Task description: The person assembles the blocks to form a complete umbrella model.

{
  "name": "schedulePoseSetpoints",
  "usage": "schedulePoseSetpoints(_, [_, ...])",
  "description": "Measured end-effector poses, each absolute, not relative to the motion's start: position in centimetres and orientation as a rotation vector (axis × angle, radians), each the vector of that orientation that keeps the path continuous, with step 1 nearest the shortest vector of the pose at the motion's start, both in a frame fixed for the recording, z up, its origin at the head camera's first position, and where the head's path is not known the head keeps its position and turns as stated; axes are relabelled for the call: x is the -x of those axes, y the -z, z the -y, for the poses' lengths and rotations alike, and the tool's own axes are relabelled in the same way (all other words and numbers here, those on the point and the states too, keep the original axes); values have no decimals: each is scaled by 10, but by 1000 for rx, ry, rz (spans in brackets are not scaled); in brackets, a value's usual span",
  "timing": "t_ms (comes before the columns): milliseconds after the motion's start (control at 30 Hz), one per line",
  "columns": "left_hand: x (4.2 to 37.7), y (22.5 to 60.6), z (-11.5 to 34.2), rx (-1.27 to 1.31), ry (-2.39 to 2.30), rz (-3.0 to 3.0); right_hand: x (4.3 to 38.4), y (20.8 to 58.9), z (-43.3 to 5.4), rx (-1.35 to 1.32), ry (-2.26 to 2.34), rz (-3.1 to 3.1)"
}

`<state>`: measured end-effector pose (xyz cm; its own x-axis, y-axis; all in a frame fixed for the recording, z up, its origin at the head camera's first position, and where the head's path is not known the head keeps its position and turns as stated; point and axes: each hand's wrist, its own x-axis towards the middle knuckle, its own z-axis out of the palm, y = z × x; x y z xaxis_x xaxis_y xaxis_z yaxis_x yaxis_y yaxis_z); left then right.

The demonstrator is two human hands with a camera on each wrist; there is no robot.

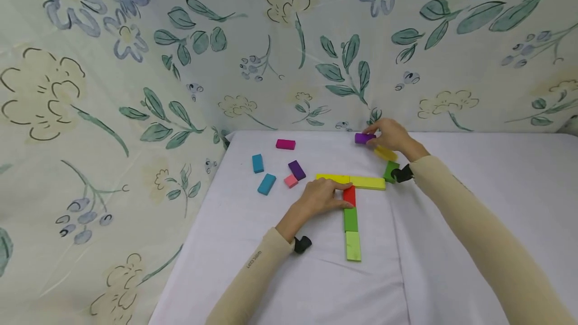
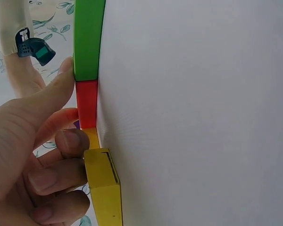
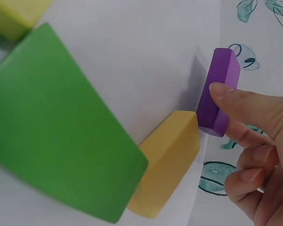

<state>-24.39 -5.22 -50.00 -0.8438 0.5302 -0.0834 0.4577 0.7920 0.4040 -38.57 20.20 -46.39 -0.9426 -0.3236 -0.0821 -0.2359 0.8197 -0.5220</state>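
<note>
My right hand (image 1: 392, 134) pinches a purple block (image 3: 218, 92) between thumb and fingers, at the end of a yellow block (image 3: 167, 162). A green block (image 3: 66, 127) comes before that one in the curving line. Spread along the stem of blocks, my left hand (image 1: 319, 197) touches around the red block (image 2: 87, 104); its thumb tip lies near the green stem block (image 2: 88, 40). The other fingers are bent beside a yellow block (image 2: 103, 176). A long yellow block (image 1: 368, 183) crosses the stem's top, and a light green block (image 1: 353, 246) forms its lower end.
Loose blocks lie to the left on the white cloth (image 1: 235, 275): a magenta one (image 1: 286, 144), two blue ones (image 1: 257, 163), a dark purple one (image 1: 296, 170) and a small pink one (image 1: 291, 181). A flowered curtain (image 1: 271, 54) borders the table's back and left.
</note>
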Motion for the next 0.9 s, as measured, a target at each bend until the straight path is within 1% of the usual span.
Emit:
schedulePoseSetpoints(333, [244, 499, 51, -750, -546, -2788, 387, 472, -204, 446, 774, -2801])
schedulePoseSetpoints(700, [244, 498, 49, -748, -551, -2792, 385, 475, -207, 373, 823, -2770])
schedulePoseSetpoints(900, [245, 500, 49, -750, -551, -2791, 386, 482, -209, 413, 826, -2784])
